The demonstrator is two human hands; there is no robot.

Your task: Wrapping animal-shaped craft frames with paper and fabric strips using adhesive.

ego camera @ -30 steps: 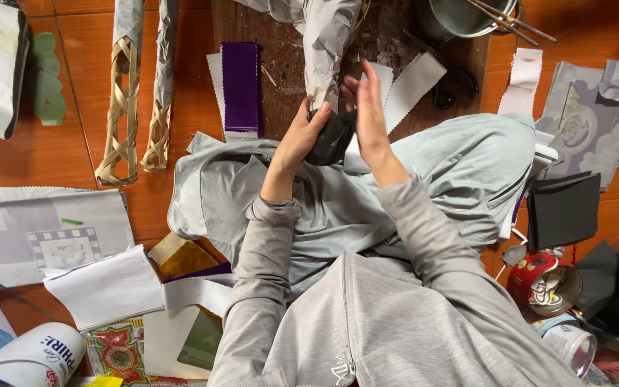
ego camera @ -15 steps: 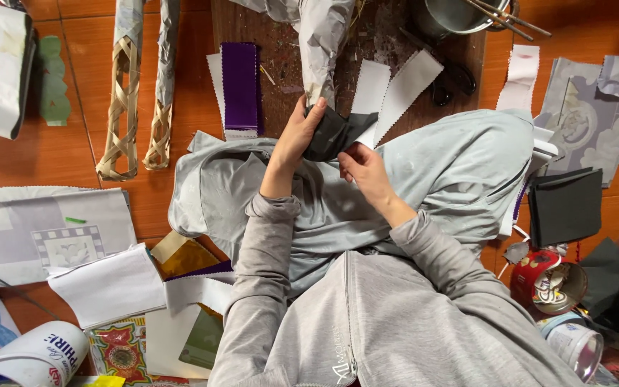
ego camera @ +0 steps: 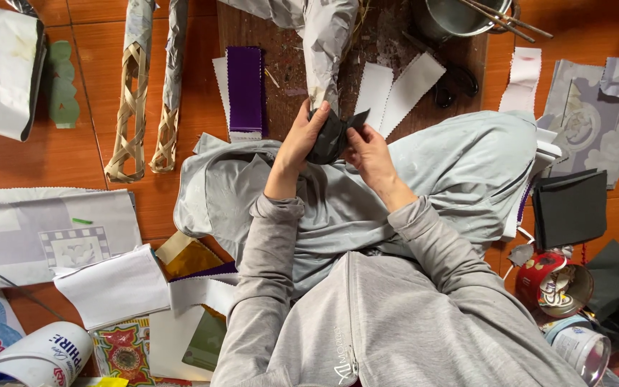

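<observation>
Dark fabric scrap sits at centre, pinched by left hand at 9 o'clock and right hand at 3 o'clock, over the grey cloth. It looks partly folded, shaping unfinished. Its far edge overlaps the paper-wrapped bundle at 12 o'clock; the fingertips are hidden.

The fabric scrap pinched between my left hand and right hand is dark charcoal. Just beyond it hangs pale grey crumpled paper; left of it lies a purple swatch edged white, right of it two white strips. Beneath, light grey cloth covers my lap.
</observation>
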